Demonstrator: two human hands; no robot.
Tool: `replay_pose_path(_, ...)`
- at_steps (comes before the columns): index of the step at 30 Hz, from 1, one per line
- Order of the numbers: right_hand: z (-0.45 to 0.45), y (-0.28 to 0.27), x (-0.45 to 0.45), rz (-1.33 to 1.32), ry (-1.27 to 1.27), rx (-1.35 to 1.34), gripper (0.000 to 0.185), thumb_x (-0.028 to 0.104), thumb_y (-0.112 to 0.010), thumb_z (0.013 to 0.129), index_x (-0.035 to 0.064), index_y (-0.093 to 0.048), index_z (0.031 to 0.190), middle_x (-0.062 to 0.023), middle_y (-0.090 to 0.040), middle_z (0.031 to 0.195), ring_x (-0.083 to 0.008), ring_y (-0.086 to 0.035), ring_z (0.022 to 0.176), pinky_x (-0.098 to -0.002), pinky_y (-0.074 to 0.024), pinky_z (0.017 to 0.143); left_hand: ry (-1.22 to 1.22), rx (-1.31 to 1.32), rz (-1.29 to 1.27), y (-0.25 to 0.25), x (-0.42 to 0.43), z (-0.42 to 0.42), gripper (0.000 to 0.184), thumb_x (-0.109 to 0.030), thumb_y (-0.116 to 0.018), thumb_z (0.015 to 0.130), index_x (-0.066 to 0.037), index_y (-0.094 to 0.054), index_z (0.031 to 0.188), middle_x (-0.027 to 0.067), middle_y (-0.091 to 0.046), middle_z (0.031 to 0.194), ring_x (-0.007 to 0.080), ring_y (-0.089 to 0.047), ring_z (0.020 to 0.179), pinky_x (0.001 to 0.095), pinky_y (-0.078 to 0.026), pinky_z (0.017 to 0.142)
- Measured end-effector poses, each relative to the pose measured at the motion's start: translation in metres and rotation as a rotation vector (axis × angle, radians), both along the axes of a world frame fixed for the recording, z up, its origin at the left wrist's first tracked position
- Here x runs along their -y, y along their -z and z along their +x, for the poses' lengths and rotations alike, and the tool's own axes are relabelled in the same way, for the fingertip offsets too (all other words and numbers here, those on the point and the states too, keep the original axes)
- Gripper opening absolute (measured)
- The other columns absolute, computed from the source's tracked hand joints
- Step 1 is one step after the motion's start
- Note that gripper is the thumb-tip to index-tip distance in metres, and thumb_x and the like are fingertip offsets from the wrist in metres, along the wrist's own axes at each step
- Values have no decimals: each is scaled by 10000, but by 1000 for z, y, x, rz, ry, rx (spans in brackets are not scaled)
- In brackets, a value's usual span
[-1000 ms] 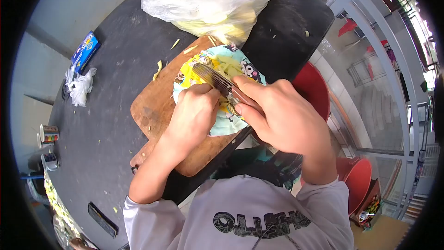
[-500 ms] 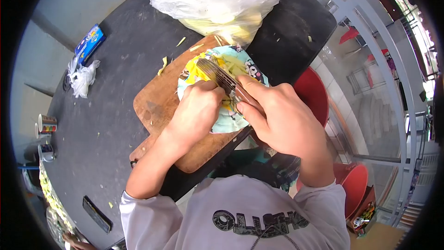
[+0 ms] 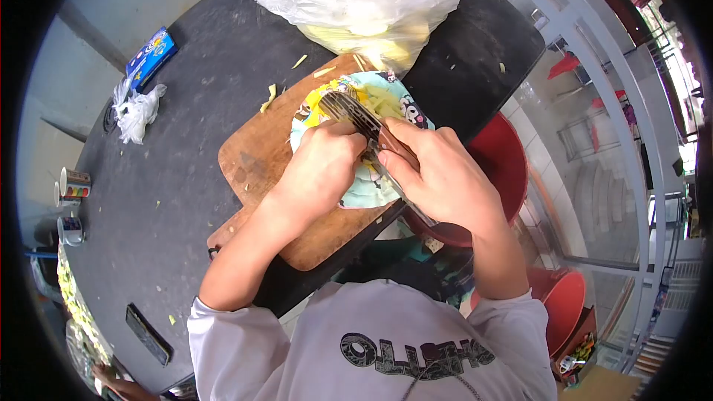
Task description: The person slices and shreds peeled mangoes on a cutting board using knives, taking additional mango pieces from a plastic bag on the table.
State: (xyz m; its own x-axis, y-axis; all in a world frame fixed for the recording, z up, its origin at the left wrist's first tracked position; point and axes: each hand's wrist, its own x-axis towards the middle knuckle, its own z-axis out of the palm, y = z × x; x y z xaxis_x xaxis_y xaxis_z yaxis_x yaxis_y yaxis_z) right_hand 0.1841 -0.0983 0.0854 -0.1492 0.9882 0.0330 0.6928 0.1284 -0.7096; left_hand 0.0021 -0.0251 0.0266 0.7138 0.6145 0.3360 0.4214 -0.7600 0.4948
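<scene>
A dark table (image 3: 193, 178) fills the middle of the room, with a pale wall at the far left and grey-framed glazing (image 3: 631, 111) at the right. Near the far edge stands a white plastic bag (image 3: 297, 4) of yellow-green pieces; just nearer, its top corner close to the bag, lies a wooden board (image 3: 256, 148). On the board rests a round cartoon-print dish (image 3: 371, 193) (or perhaps a flat sheet, I cannot tell which) bearing pale strips (image 3: 382, 100).

The right hand (image 3: 449, 178) is clamped on the brown handle of a slotted metal tool (image 3: 353, 113), which slants over the dish. The left hand (image 3: 327, 160) is curled into a fist just beside the tool's left side; whether it grips anything is hidden. Compared with half a second ago, a thin metal strip (image 3: 416, 208) now shows below the right hand, while the whole view has shifted slightly and both hands remain over the dish.
</scene>
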Motion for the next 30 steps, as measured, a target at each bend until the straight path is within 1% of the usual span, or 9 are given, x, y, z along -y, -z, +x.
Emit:
replay_pose_path(1, 1, 0, 1, 42, -2, -22, 176, 98, -643, 905, -50, -606, 994, -266, -592, 749, -462, -618, 724, -455, -473, 631, 4, -3, -22, 1, 0, -1, 53, 2, -701, 746, 13, -674, 790, 165, -625, 768, 361, -649, 783, 450, -532, 717)
replay_pose_path(7, 4, -15, 11, 136, 52, 6, 178, 103, -642, 905, -38, -622, 1012, -256, -620, 768, -455, -625, 735, -456, -477, 642, -11, 16, -16, -1, 0, -1, 64, 5, -713, 743, 18, -673, 791, 156, -638, 786, 357, -653, 780, 447, -533, 713)
replay_pose_path(9, 0, 1, -2, 2, 4, 5, 183, 124, -642, 916, -19, -617, 1028, -261, -611, 765, -462, -612, 739, -461, -474, 646, -20, 14, -25, 0, -1, -3, 65, 7, -714, 741, 17, -676, 793, 156, -642, 791, 355, -655, 781, 444, -532, 716)
replay_pose_path(15, 4, -5, 4, 44, 40, 13, 203, 125, -640, 921, -31, -610, 1047, -271, -619, 790, -468, -619, 768, -456, -478, 643, -16, 31, -86, -5, -3, -3, 58, 18, -708, 738, 19, -681, 790, 155, -643, 795, 352, -655, 787, 433, -530, 724)
replay_pose_path(17, 2, -27, 9, -95, 25, -82, 197, 163, -575, 969, -32, -551, 953, -273, -646, 882, -497, -605, 896, -541, -466, 805, -29, 16, -82, -4, -3, -4, 55, 20, -706, 739, 21, -680, 787, 155, -643, 798, 351, -655, 789, 430, -530, 725)
replay_pose_path(24, -5, 0, 2, -64, 34, -39, 202, 156, -568, 972, -45, -544, 981, -284, -655, 852, -506, -613, 872, -545, -468, 813, -16, 15, -121, -9, -8, -7, 113, 65, -703, 723, 34, -696, 832, 159, -666, 841, 328, -681, 793, 405, -550, 714)
replay_pose_path(27, 0, 2, 1, -64, 17, -14, 207, 155, -566, 974, -47, -552, 1014, -285, -659, 866, -502, -616, 877, -548, -466, 822, -13, 76, -142, -25, -14, -15, 169, 104, -694, 714, 51, -707, 875, 164, -682, 863, 288, -708, 795, 367, -576, 715)
replay_pose_path(29, 1, 5, 1, -31, 36, -48, 355, 125, -626, 933, -91, -577, 1211, -296, -637, 825, -472, -647, 814, -481, -502, 714, -119, 2, -155, -30, -20, -25, 201, 96, -696, 709, 51, -718, 904, 161, -695, 881, 274, -709, 781, 346, -582, 734)
replay_pose_path(30, 0, 4, 2, -29, 36, -50, 355, 125, -626, 933, -91, -577, 1211, -296, -637, 825, -472, -647, 814, -481, -502, 714, -145, -37, -189, -33, -20, -27, 235, 101, -684, 708, 50, -727, 933, 165, -709, 911, 271, -714, 775, 335, -587, 751)
